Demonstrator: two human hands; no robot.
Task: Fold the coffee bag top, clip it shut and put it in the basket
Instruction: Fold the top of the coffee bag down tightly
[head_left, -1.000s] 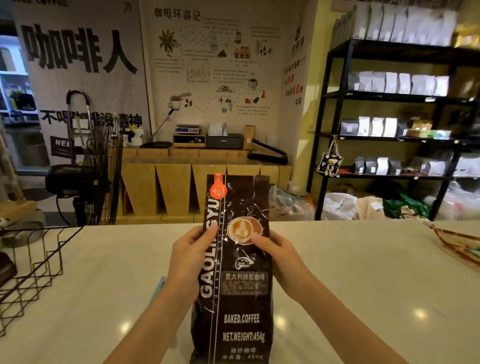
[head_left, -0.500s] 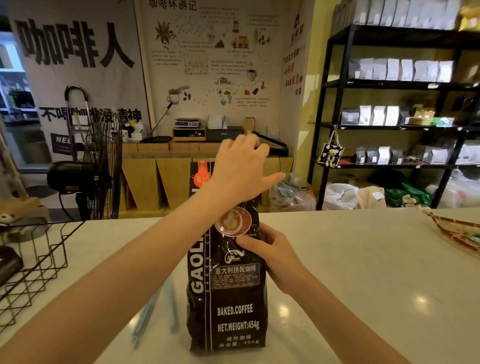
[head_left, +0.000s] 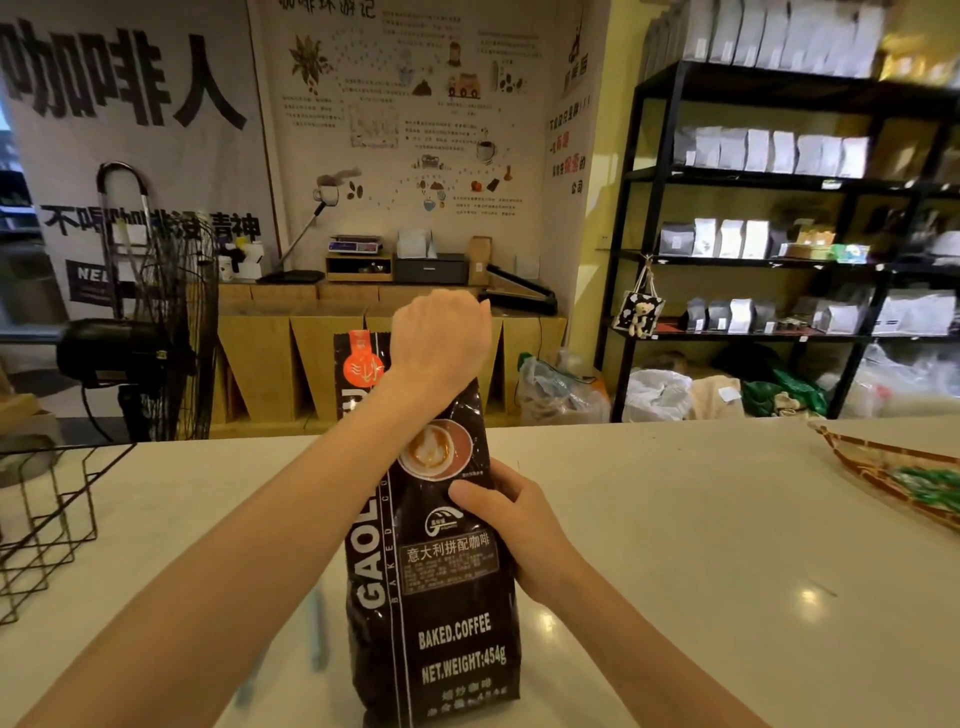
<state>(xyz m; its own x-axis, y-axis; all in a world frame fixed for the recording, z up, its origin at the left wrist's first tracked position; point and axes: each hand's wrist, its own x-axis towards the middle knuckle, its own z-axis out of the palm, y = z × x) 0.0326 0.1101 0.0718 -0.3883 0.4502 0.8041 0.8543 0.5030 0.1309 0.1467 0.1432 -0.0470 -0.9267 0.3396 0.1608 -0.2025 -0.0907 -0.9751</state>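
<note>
A: Coffee bag (head_left: 441, 571) status: standing upright on the desk (head_left: 701, 545), long axis vertical, printed front facing the camera, top edge pointing up.

B: Grips?

A: Right hand (head_left: 511, 525) wrapped around the bag's right side at mid-height, thumb on the front. Left hand (head_left: 439, 343) curled over the top right corner; fingers hidden behind it, so can't tell how tight that grip is.

B: Progress?

A: Early, I'd say. Top looks unfolded on the left side. No clip on it. Blurred bluish strip (head_left: 317, 631) lies on the desk left of the bag, possibly the clip. Wire basket (head_left: 47, 519) sits at the left edge, well apart. Fold, clip, basket all remain.
</note>
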